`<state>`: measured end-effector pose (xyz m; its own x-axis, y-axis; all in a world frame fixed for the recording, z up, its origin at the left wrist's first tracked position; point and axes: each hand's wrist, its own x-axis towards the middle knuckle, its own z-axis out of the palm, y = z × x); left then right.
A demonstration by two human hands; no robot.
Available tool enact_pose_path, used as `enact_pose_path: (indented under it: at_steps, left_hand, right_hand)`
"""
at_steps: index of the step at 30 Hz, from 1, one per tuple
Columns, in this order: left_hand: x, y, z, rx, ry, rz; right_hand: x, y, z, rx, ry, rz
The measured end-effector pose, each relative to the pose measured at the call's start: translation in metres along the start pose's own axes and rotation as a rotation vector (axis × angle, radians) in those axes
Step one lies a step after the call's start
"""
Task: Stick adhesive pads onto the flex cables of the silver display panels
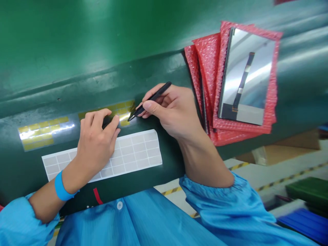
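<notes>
The person's right hand (175, 111) grips a pair of black tweezers (153, 99) between thumb and fingers, the tips pointing left and down at the right part of a clear strip with yellow stickers (124, 111) on the green mat (143, 77). The left hand (96, 141) is palm down with curled fingers over the left part of that strip, hiding much of it; a dark thing (106, 122) shows between its thumb and forefinger, though one cannot tell what it is or whether it is gripped. A second yellow-stickered strip (43, 131) lies farther left. On the near side, a sheet of pale labels (137, 150) runs alongside, its middle covered by the left hand and wrist, which wears a blue band (61, 188). A short red strip (97, 195) lies nearer still, close to the person's blue coat (143, 218). To the right, just past the right wrist, pink bubble pouches (207, 65) are stacked and take up that side; a shiny screen panel (261, 68) with a dark ribbon cable (243, 82) lies on top. Beyond the near right edge are a cardboard box (292, 150), a green bin (307, 191) and a blue crate (304, 225), all blurred.
</notes>
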<state>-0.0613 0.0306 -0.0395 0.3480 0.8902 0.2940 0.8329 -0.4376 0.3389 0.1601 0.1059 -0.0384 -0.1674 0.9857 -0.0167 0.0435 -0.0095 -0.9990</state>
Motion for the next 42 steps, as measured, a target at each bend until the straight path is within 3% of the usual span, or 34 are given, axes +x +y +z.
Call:
enact_pose_path:
  at_steps: [5, 24, 36, 42]
  left_hand:
    - [0.0, 0.001, 0.0, 0.005, 0.0, -0.007]
    - [0.001, 0.003, -0.001, 0.006, -0.047, -0.032]
    - [0.001, 0.002, 0.001, -0.012, -0.042, -0.031]
    - [0.001, 0.002, 0.001, -0.018, -0.056, -0.041]
  right_hand:
    - [0.0, 0.0, 0.001, 0.013, 0.029, -0.016]
    - [-0.001, -0.001, -0.002, -0.09, -0.049, -0.088]
    - [0.005, -0.009, -0.001, -0.05, -0.103, 0.071]
    - [0.006, -0.008, -0.001, -0.043, -0.074, 0.071]
